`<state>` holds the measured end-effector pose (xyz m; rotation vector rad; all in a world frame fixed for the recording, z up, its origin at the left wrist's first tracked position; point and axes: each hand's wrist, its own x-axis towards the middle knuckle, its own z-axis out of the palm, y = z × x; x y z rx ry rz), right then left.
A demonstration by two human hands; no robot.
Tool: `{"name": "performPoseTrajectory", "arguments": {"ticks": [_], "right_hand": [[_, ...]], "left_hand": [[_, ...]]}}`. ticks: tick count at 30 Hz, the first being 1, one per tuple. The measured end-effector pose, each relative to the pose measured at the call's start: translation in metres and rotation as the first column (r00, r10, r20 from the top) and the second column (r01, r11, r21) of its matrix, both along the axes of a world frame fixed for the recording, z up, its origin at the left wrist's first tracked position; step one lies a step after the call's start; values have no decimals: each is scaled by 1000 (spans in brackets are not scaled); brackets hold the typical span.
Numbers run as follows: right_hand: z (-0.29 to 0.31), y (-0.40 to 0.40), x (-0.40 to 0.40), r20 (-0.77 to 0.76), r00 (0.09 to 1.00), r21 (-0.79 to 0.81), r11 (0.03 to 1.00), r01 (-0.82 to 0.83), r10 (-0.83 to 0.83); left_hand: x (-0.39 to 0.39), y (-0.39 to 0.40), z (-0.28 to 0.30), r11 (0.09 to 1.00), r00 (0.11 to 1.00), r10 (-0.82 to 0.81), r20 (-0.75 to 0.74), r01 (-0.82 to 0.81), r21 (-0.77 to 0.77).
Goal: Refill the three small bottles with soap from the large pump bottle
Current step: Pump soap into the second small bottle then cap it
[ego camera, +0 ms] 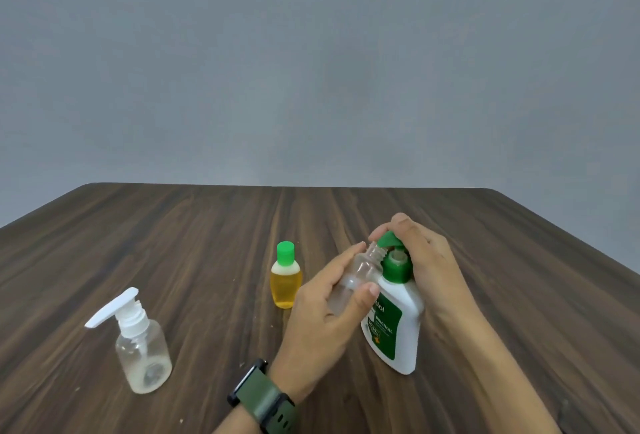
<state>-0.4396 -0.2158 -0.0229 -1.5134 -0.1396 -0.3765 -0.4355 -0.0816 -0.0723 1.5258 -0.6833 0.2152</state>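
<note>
Head view: a white pump bottle (393, 322) of soap with a green pump stands on a dark wood table (207, 225). The right hand (424, 257) presses fingers together on the pump head. The left hand (332, 305) pinches a small clear open bottle (356, 277), tilted against the pump's nozzle. Left of the pump bottle stand a capped bottle of yellow soap (285, 277) and, farther left, an empty small pump dispenser (138, 347). Keeping the neck directly under the spout and pressing slowly should prevent spills.
</note>
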Motion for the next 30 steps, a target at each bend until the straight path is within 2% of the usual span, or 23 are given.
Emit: {"name": "performPoseTrajectory", "arguments": {"ticks": [6, 11, 18, 23, 30], "right_hand": [[-5, 1, 2, -12, 999, 4, 999, -38, 38], [-5, -4, 4, -24, 999, 104, 994, -28, 31], [-7, -3, 5, -15, 998, 48, 996, -68, 69], [-8, -7, 9, -5, 998, 71, 995, -68, 68], [-10, -10, 11, 5, 992, 187, 975, -121, 123]], "left_hand": [[-1, 1, 0, 999, 999, 26, 25, -26, -21], [-1, 2, -2, 999, 998, 39, 42, -40, 13], [-4, 1, 5, 997, 998, 51, 41, -53, 64], [-9, 0, 6, 1000, 1000, -10, -20, 10, -1], [-3, 2, -1, 982, 988, 28, -155, -57, -181]]}}
